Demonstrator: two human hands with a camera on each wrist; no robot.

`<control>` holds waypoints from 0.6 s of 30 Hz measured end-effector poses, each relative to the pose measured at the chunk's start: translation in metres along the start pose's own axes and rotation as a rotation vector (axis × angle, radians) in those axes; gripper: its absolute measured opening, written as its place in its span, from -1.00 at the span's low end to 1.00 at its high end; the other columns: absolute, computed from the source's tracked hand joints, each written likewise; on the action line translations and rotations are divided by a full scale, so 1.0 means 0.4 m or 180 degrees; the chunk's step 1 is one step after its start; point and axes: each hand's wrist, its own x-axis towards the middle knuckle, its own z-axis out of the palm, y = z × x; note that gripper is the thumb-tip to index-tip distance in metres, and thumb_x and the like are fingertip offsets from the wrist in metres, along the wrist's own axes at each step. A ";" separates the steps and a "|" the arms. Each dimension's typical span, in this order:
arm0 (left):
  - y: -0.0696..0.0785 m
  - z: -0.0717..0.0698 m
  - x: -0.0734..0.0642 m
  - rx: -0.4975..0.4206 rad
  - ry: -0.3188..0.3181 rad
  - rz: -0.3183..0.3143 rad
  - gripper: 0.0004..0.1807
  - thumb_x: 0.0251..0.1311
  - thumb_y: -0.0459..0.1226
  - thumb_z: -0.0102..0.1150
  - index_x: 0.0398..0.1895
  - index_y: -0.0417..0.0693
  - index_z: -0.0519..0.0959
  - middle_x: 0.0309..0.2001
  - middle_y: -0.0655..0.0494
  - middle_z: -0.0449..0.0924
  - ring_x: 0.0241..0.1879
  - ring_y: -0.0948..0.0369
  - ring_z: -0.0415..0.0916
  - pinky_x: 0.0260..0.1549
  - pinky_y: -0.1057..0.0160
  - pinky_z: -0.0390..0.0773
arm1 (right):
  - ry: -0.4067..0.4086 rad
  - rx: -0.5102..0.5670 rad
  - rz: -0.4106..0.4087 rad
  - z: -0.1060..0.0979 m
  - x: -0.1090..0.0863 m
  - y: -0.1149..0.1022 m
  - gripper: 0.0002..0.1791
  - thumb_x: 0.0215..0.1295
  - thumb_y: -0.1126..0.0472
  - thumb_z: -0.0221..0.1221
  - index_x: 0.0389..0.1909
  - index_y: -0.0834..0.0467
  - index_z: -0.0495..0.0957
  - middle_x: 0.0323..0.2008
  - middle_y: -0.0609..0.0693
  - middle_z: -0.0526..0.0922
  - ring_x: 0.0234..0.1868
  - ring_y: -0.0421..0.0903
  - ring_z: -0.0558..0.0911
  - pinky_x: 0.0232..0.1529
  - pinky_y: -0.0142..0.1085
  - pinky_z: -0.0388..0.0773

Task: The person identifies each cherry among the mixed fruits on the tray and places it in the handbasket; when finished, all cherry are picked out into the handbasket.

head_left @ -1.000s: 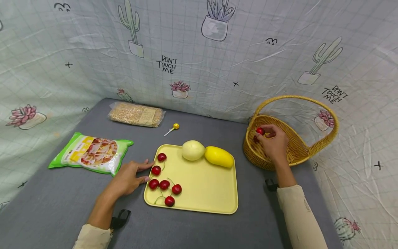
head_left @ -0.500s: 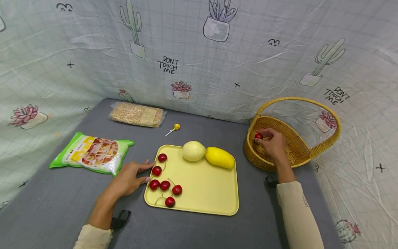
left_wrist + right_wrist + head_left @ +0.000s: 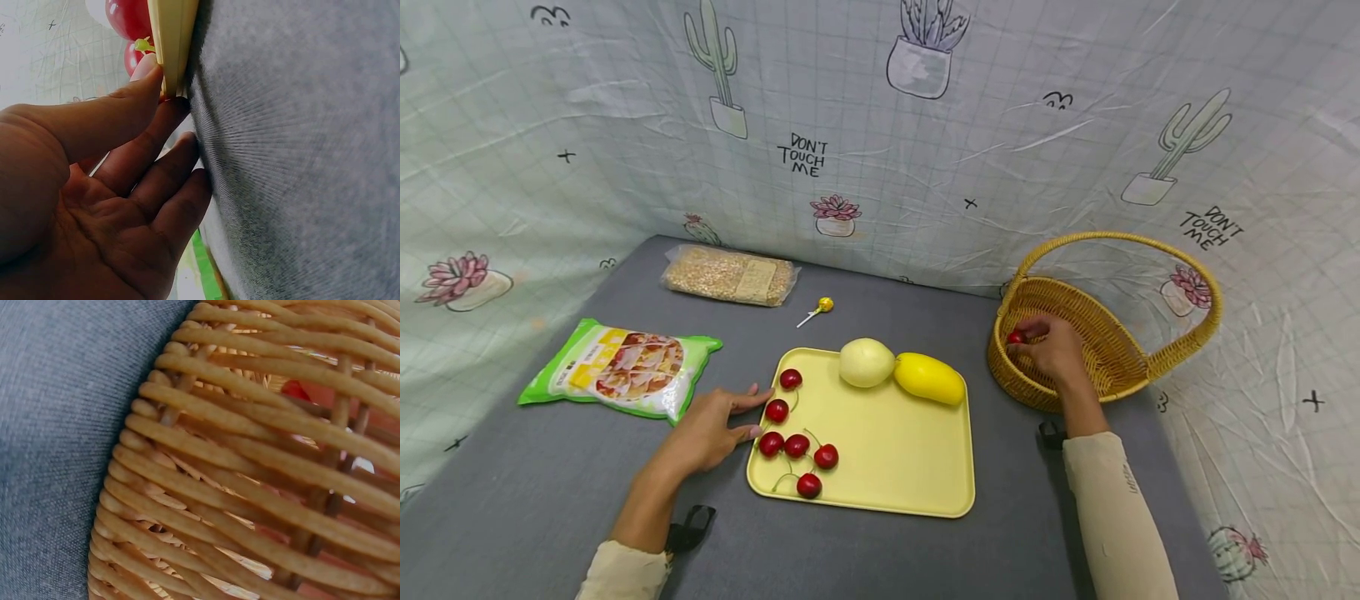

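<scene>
Pale cloth [image 3: 880,108] printed with cacti and potted succulents hangs behind a grey table [image 3: 865,558] and along both its sides. At the middle of the table the left hand [image 3: 711,429] rests beside a yellow tray [image 3: 895,458], its thumb and index finger set apart, their tips touching the tray's near edge; the other fingers are loosely bent. Just past those tips, inside the tray, lie six cherries [image 3: 797,446], some with green stems. Farther beyond the same fingers, at the tray's back edge, a pale round fruit [image 3: 867,362] touches a yellow oblong fruit [image 3: 929,378].

Well to the right of these, the right hand [image 3: 1056,350] reaches into a wicker basket [image 3: 1026,387], its fingers drawn narrow and pinching a single red cherry [image 3: 1016,338]. Basket walls surround those fingers, and the tall handle arches above and to their right. Through the weave, the right wrist view shows only a scrap of red.

Behind the left fingers lies a green-and-white bag [image 3: 621,371]; farther off are a clear packet of grains [image 3: 730,277] and a yellow lollipop [image 3: 825,305].
</scene>
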 end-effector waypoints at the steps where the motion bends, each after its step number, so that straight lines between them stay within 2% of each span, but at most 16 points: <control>1: 0.000 0.000 0.000 0.0002 0.0001 -0.0003 -0.40 0.24 -0.37 0.47 0.39 -0.06 0.62 0.39 -0.36 0.50 0.46 -0.37 0.36 0.35 -0.38 0.41 | -0.0023 -0.0006 -0.0012 0.001 0.001 0.000 -0.61 0.24 0.27 0.51 0.07 0.25 0.72 -0.01 0.32 0.75 0.03 0.26 0.64 0.16 0.16 0.53; 8: 0.000 0.000 0.001 0.0003 0.0002 0.0007 -0.40 0.24 -0.37 0.48 0.38 -0.07 0.63 0.38 -0.36 0.50 0.45 -0.37 0.38 0.36 -0.39 0.40 | -0.0142 -0.0066 0.0049 0.005 0.002 0.001 -0.61 0.23 0.30 0.51 0.07 0.26 0.71 -0.01 0.34 0.75 0.06 0.28 0.62 0.09 0.11 0.56; 11: 0.000 0.000 0.001 0.0012 0.0014 0.0016 -0.40 0.24 -0.36 0.48 0.38 -0.07 0.63 0.37 -0.36 0.51 0.44 -0.36 0.39 0.35 -0.39 0.40 | -0.0131 -0.0025 0.0063 0.004 0.002 0.000 -0.59 0.24 0.29 0.51 0.09 0.26 0.71 0.01 0.35 0.75 0.08 0.29 0.62 0.13 0.14 0.56; 15: 0.000 0.000 0.000 0.0019 0.0013 -0.0002 -0.40 0.24 -0.35 0.48 0.38 -0.05 0.63 0.38 -0.36 0.51 0.45 -0.37 0.38 0.35 -0.39 0.41 | 0.0006 0.0065 0.0042 0.004 -0.001 0.000 -0.59 0.26 0.25 0.51 0.10 0.27 0.71 0.05 0.33 0.75 0.13 0.30 0.63 0.22 0.19 0.53; 18: -0.001 0.000 0.001 0.0013 0.0005 -0.0013 -0.40 0.24 -0.35 0.48 0.38 -0.05 0.63 0.38 -0.35 0.51 0.45 -0.36 0.38 0.36 -0.39 0.40 | 0.0244 0.0192 0.0030 0.003 -0.003 -0.003 -0.61 0.31 0.23 0.48 0.10 0.26 0.70 0.09 0.31 0.73 0.09 0.27 0.64 0.13 0.11 0.57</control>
